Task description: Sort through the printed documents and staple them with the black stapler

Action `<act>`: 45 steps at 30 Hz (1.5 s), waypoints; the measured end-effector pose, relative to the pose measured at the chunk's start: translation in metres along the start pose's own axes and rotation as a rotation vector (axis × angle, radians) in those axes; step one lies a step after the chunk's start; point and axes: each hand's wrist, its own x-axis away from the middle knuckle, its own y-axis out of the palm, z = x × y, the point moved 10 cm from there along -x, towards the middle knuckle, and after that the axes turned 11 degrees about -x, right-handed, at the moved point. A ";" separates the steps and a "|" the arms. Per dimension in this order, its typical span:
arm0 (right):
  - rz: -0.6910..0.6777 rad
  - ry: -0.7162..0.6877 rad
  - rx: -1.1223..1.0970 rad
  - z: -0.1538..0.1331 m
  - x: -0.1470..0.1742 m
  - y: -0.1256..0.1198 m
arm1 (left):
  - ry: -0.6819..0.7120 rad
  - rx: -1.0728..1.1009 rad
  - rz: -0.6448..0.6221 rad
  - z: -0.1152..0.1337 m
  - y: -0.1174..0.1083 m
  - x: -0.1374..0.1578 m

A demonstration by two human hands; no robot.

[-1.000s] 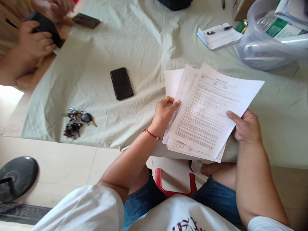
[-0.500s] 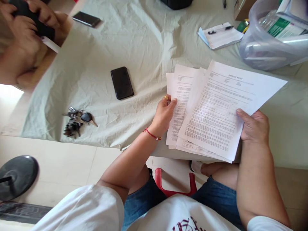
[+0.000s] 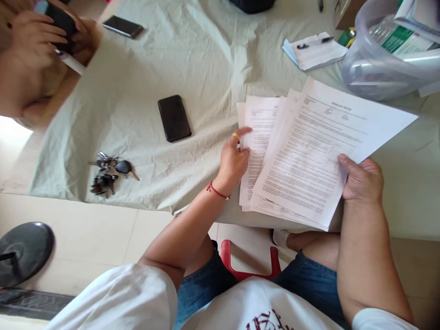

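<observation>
Several printed sheets [image 3: 302, 156] are fanned out above the near edge of the table, text side up. My right hand [image 3: 364, 178] grips the front sheets by their right edge, thumb on top and fingers underneath. At the left edge of the fan, my left hand [image 3: 235, 158] has its thumb on the rear sheets and its index finger stretched over the print; its other fingers are mostly hidden. A gold ring and a red bracelet [image 3: 218, 190] are on that hand and wrist.
A black phone [image 3: 174, 118] and a bunch of keys [image 3: 112, 174] lie left on the cloth-covered table [image 3: 206, 55]. A notepad with a pen [image 3: 316, 50] and a filled plastic bin [image 3: 371, 73] stand far right. Another person's hands [image 3: 41, 41] hold a dark object near a second phone [image 3: 123, 26].
My left index finger has lifted from its curl and now stretches over the sheets. The top of the front sheet has shifted slightly up and right. The other person's hands have moved a little.
</observation>
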 end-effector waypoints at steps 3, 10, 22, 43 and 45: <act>-0.007 0.007 -0.001 0.000 0.003 0.005 | -0.076 0.013 -0.126 -0.007 0.013 0.002; -0.086 0.016 0.045 0.002 0.014 0.021 | -0.088 0.100 -0.163 -0.001 0.019 0.007; -0.131 -0.043 0.081 0.004 0.011 0.024 | -0.083 0.151 -0.052 -0.011 0.009 -0.001; 0.060 -0.103 0.144 -0.014 -0.002 -0.007 | -0.106 0.197 -0.148 -0.011 0.019 0.002; 0.072 -0.086 0.150 -0.013 -0.002 -0.008 | -0.103 0.203 -0.152 -0.011 0.019 0.003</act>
